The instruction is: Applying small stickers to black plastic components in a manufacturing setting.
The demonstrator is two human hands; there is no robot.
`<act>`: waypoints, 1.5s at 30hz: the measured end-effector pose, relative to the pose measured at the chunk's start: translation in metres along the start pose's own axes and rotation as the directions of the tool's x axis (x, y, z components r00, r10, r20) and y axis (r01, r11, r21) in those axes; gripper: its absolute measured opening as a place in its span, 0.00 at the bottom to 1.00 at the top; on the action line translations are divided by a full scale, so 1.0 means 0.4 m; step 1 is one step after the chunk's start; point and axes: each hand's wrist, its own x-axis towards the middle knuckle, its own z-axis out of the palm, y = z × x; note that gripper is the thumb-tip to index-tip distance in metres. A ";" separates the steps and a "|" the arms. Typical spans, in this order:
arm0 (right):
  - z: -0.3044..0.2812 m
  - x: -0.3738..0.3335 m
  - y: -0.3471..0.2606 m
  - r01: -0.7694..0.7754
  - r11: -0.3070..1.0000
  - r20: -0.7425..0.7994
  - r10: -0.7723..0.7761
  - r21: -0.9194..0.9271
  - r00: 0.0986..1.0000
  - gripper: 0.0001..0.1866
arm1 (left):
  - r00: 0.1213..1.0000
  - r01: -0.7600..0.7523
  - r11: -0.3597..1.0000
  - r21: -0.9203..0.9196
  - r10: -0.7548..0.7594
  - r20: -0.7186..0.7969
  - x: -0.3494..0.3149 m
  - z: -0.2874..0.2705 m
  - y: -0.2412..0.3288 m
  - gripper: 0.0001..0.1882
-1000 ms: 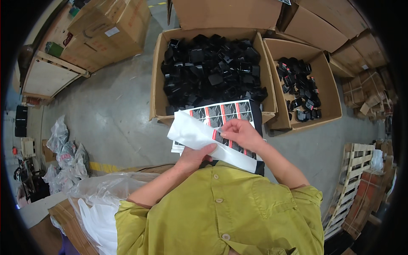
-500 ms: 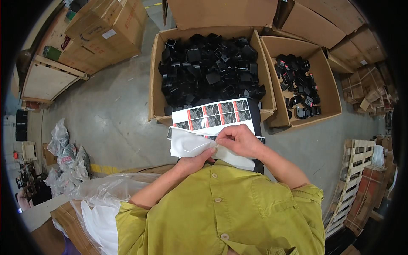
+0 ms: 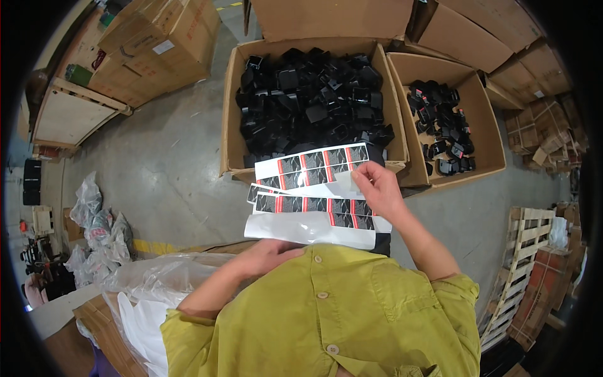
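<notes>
My right hand pinches a peeled label between thumb and fingertips, its pale back turned up. It hangs over the far label sheet, which carries rows of black labels with red stripes. A nearer label sheet lies closest to my body, its left and near part bare white backing, with labels left along the far and right side. My left hand rests at the near edge of that sheet. Its fingers are partly hidden beneath the edge, so their grip is unclear.
Beyond the sheets stands a large carton full of black plastic parts. A smaller carton to its right holds similar parts, some with red marks. Plastic bags lie on the floor at left; a wooden pallet leans at right.
My right hand has moved away and to the right with a label peeled off. The near sheet, bent up before, now lies flatter. My left hand has drawn back toward my body.
</notes>
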 end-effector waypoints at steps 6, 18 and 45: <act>0.071 -0.030 -0.052 0.443 0.761 0.004 -0.501 -0.475 0.865 0.05 | 0.999 -0.039 0.967 -0.251 0.035 -0.022 0.012 -0.011 0.132 0.16; 0.036 -0.022 -0.058 0.244 0.939 0.140 -0.214 -0.244 0.967 0.07 | 0.919 -0.274 0.786 -0.554 0.045 -0.391 0.157 -0.022 0.075 0.09; -0.229 0.406 0.519 0.115 0.427 0.064 -0.133 -0.897 0.989 0.19 | 0.914 -0.127 0.214 0.968 0.404 0.031 0.335 -0.062 0.142 0.30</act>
